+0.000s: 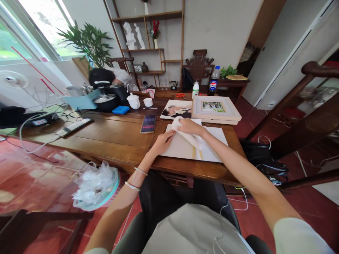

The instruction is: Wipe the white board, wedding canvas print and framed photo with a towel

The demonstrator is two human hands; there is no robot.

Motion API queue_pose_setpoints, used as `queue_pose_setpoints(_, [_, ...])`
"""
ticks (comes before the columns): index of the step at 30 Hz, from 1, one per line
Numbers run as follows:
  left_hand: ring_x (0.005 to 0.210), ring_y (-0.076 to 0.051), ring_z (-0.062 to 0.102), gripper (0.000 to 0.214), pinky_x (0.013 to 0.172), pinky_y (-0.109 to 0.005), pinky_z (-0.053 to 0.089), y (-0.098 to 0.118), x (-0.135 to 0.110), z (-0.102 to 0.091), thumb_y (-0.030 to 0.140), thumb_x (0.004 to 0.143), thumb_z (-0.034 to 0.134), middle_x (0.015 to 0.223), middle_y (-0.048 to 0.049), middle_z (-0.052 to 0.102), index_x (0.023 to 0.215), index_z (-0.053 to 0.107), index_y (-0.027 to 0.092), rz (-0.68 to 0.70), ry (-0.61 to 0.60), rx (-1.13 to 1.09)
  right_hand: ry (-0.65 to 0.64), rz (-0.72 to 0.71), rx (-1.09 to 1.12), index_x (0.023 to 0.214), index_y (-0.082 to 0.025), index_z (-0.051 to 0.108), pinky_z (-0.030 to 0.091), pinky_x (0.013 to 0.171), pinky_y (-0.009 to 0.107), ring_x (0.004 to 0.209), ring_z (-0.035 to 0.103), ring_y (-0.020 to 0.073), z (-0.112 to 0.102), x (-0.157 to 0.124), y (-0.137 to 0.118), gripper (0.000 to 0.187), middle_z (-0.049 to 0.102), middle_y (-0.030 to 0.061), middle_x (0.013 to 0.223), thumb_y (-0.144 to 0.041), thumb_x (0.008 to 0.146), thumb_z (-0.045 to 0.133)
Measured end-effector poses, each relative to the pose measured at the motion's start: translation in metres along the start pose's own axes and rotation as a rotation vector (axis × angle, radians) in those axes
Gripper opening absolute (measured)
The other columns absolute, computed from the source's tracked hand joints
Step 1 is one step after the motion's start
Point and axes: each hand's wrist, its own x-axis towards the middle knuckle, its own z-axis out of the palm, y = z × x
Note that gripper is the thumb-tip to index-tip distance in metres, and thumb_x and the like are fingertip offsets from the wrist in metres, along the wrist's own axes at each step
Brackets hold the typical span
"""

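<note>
Head view is showing the right hand holding its grip curled around a bunched white cloth, pressing it onto the far part of a white board that is lying flat on the tabletop, just in front of a frame and a photo. The left hand is resting open and flat on the board's left edge, its grip holding nothing. The cloth is looking soft, light and limp, so a bunched fistful is suiting it, while the thin board is seeming stiff but easily bent or scuffed, best steadied flat by its edges.
</note>
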Motion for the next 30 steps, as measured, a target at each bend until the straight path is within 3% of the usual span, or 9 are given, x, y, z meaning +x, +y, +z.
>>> queue_pose_setpoints(4, [0.114, -0.022, 0.056, 0.033, 0.100, -0.038, 0.042, 0.001, 0.000, -0.002, 0.018, 0.087, 0.040, 0.124, -0.0054, 0.060, 0.112, 0.062, 0.018, 0.009, -0.017, 0.008, -0.024, -0.011, 0.016, 0.105, -0.008, 0.059, 0.043, 0.071, 0.026, 0.095, 0.061, 0.0258, 0.002, 0.033, -0.021, 0.033, 0.063, 0.0182, 0.111, -0.027, 0.084, 0.042])
queue_pose_setpoints(8, [0.114, -0.022, 0.056, 0.033, 0.101, -0.036, 0.041, 0.001, 0.000, -0.001, 0.020, 0.087, 0.040, 0.123, -0.0064, 0.060, 0.112, 0.062, 0.016, 0.009, -0.011, 0.009, -0.037, 0.020, 0.012, 0.105, -0.009, 0.059, 0.044, 0.070, 0.029, 0.095, 0.061, 0.0278, 0.002, 0.030, -0.020, 0.032, 0.062, 0.0187, 0.113, -0.026, 0.082, 0.044])
queue_pose_setpoints(12, [0.123, -0.020, 0.049, 0.036, 0.108, -0.037, 0.034, -0.001, -0.001, 0.000, 0.021, 0.088, 0.040, 0.129, -0.0087, 0.056, 0.116, 0.060, 0.014, 0.014, -0.005, -0.011, -0.031, 0.081, 0.000, 0.102, -0.009, 0.058, 0.043, 0.077, 0.030, 0.097, 0.060, 0.0281, 0.000, -0.011, 0.015, 0.031, 0.063, 0.0194, 0.110, -0.030, 0.085, 0.042])
queue_pose_setpoints(17, [0.123, -0.020, 0.049, 0.035, 0.109, -0.037, 0.034, 0.000, -0.001, 0.000, 0.023, 0.088, 0.040, 0.128, -0.0065, 0.057, 0.115, 0.061, 0.017, 0.008, 0.001, -0.026, 0.022, 0.249, -0.023, 0.103, -0.010, 0.055, 0.041, 0.085, 0.035, 0.104, 0.055, 0.0300, 0.006, -0.079, 0.073, 0.035, 0.058, 0.0205, 0.113, -0.037, 0.089, 0.037])
queue_pose_setpoints(20, [0.123, -0.020, 0.049, 0.035, 0.109, -0.037, 0.034, 0.001, -0.001, 0.000, 0.023, 0.088, 0.040, 0.128, -0.0074, 0.056, 0.115, 0.061, 0.016, 0.010, 0.001, -0.020, 0.036, 0.270, -0.009, 0.097, -0.012, 0.057, 0.039, 0.089, 0.037, 0.111, 0.050, 0.0310, 0.011, -0.117, 0.089, 0.031, 0.057, 0.0191, 0.113, -0.037, 0.088, 0.040])
queue_pose_setpoints(23, [0.123, -0.020, 0.048, 0.036, 0.109, -0.037, 0.034, 0.001, -0.001, 0.000, 0.023, 0.087, 0.040, 0.129, -0.0078, 0.056, 0.115, 0.060, 0.015, 0.008, 0.004, -0.009, -0.022, 0.180, 0.009, 0.086, -0.016, 0.058, 0.038, 0.092, 0.038, 0.113, 0.048, 0.0312, 0.009, -0.157, 0.078, 0.025, 0.060, 0.0167, 0.105, -0.036, 0.085, 0.044])
queue_pose_setpoints(26, [0.123, -0.020, 0.048, 0.036, 0.109, -0.038, 0.034, 0.000, -0.001, 0.002, 0.022, 0.087, 0.039, 0.129, -0.0065, 0.056, 0.115, 0.060, 0.017, 0.009, 0.000, -0.002, -0.093, 0.094, 0.067, 0.080, -0.019, 0.058, 0.039, 0.092, 0.037, 0.113, 0.049, 0.0299, 0.004, -0.197, 0.050, 0.022, 0.056, 0.0150, 0.117, -0.037, 0.084, 0.047])
queue_pose_setpoints(30, [0.124, -0.020, 0.047, 0.036, 0.109, -0.038, 0.034, -0.002, -0.001, 0.003, 0.022, 0.087, 0.039, 0.129, -0.0070, 0.056, 0.116, 0.060, 0.016, 0.017, -0.004, 0.010, -0.154, 0.071, 0.133, 0.082, -0.020, 0.058, 0.038, 0.094, 0.037, 0.114, 0.049, 0.0292, 0.001, -0.217, 0.032, 0.022, 0.048, 0.0124, 0.131, -0.039, 0.084, 0.047])
